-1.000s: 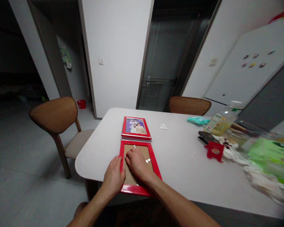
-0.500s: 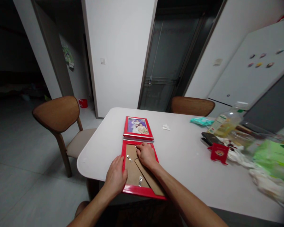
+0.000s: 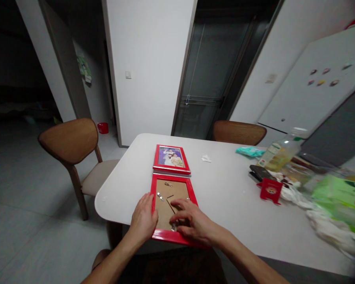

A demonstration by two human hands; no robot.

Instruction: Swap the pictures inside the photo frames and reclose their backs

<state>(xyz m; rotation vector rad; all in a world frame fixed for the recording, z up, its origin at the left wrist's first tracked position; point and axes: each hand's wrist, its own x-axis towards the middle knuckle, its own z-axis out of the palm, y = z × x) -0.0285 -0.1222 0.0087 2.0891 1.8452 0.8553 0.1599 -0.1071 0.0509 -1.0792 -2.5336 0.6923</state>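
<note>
A red picture frame (image 3: 169, 236) lies face down at the table's near edge, with its brown backing board (image 3: 163, 215) showing. My left hand (image 3: 143, 217) holds the frame's left edge, thumb along the red border. Over the lower right of the backing hovers or rests my right hand (image 3: 197, 223), its fingers spread and curved close to the bottom metal clip (image 3: 173, 227). A top clip (image 3: 167, 184) and a left clip (image 3: 160, 197) are in plain sight. The stand leg on the back is mostly covered by my right hand. Just beyond sits another red picture frame (image 3: 172, 171), its photo facing up.
On the white table (image 3: 225, 205) is a crumpled tissue (image 3: 206, 158). To the right are a teal packet (image 3: 250, 152), a plastic bottle (image 3: 279, 152), a dark phone-like object (image 3: 259, 172), a red card stand (image 3: 271, 190) and a green bag (image 3: 340, 197). Wooden chairs stand left (image 3: 69, 140) and behind (image 3: 239, 132).
My right hand has moved from the top clip down toward the bottom clip, and its fingers have spread. The top clip is now uncovered. My left hand keeps its place on the frame.
</note>
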